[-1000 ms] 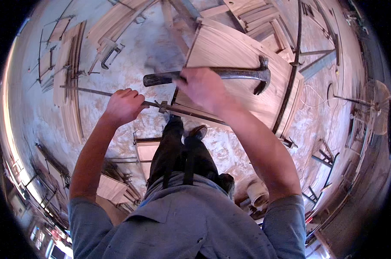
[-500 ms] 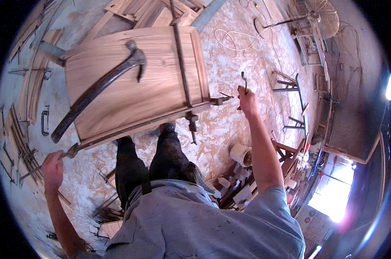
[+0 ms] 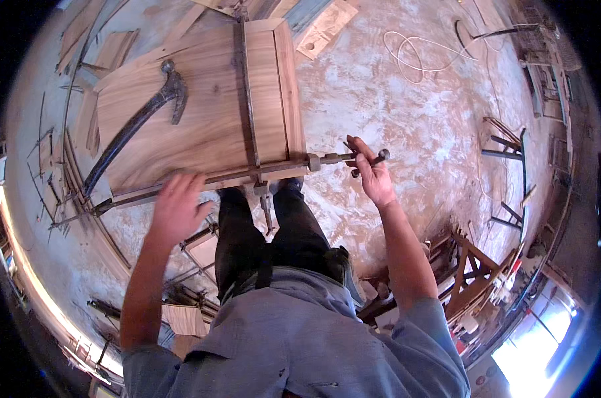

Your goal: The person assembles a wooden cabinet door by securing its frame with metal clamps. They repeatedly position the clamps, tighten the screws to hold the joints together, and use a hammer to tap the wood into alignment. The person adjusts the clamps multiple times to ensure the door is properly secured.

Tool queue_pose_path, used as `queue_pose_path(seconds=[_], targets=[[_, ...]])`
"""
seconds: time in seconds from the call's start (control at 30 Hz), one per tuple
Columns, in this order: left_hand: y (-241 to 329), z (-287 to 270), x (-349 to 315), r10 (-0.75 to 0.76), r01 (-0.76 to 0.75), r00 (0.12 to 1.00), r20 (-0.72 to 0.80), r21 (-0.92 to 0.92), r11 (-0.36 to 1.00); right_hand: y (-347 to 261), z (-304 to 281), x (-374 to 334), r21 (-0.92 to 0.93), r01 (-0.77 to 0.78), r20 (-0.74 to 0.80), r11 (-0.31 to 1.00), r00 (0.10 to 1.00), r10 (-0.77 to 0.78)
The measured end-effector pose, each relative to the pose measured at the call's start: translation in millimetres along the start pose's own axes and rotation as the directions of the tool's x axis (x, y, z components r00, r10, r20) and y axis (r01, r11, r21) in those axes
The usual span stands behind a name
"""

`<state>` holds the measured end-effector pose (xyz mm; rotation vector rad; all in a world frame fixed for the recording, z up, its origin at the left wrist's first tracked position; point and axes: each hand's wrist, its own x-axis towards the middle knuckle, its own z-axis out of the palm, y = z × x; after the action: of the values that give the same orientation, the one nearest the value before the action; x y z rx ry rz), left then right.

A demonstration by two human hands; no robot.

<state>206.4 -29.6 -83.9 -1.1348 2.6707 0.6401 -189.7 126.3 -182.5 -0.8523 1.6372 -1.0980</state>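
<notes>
A wooden panel (image 3: 207, 113) with a frame strip along its right side lies in front of me, with a claw hammer (image 3: 134, 123) resting on it. One long bar clamp (image 3: 214, 178) runs along the panel's near edge; a second bar clamp (image 3: 248, 99) crosses the panel from near to far. My right hand (image 3: 373, 178) is at the screw end of the near-edge clamp, fingers closed around a dark metal rod with a round end (image 3: 382, 154). Slightly blurred, my left hand (image 3: 178, 207) is over the near clamp bar, fingers stretched out and holding nothing.
A board with a hole (image 3: 327, 30) lies beyond the panel's far right corner. White cable (image 3: 406, 53) loops across the floor. Dark metal stands (image 3: 512, 152) are at the right, with wooden frames (image 3: 469, 272) nearer. Clamps and timber lie at the left.
My left hand has left the clamp's left end and moved right along the near edge. My right hand has brought the metal rod to the clamp's screw. The view has shifted.
</notes>
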Motion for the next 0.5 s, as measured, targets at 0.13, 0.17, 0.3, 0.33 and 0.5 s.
queue_pose_path(seconds=[0.13, 0.17, 0.3, 0.33, 0.5], targets=[[22, 27, 35, -0.034, 0.033, 0.998, -0.045, -0.005, 0.999, 13, -9, 3, -0.151, 0.114, 0.043, 0.982, 0.993, -0.109], [21, 32, 37, -0.040, 0.041, 0.999, -0.016, 0.035, 0.999, 13, -11, 6, -0.202, 0.087, 0.031, 0.975, 0.996, -0.082], [22, 37, 37, -0.026, 0.032, 0.997, -0.069, 0.083, 0.996, 6, -11, 14, -0.290, 0.121, 0.034, 0.949, 0.993, -0.116], [22, 38, 37, -0.025, 0.032, 0.997, -0.079, 0.083, 0.996, 7, -11, 15, -0.303, 0.141, 0.031, 0.943, 0.990, -0.138], [20, 40, 38, 0.024, -0.008, 0.988, -0.156, 0.103, 0.995, 21, -11, 17, -0.402, 0.218, 0.023, 0.890, 0.973, -0.228]])
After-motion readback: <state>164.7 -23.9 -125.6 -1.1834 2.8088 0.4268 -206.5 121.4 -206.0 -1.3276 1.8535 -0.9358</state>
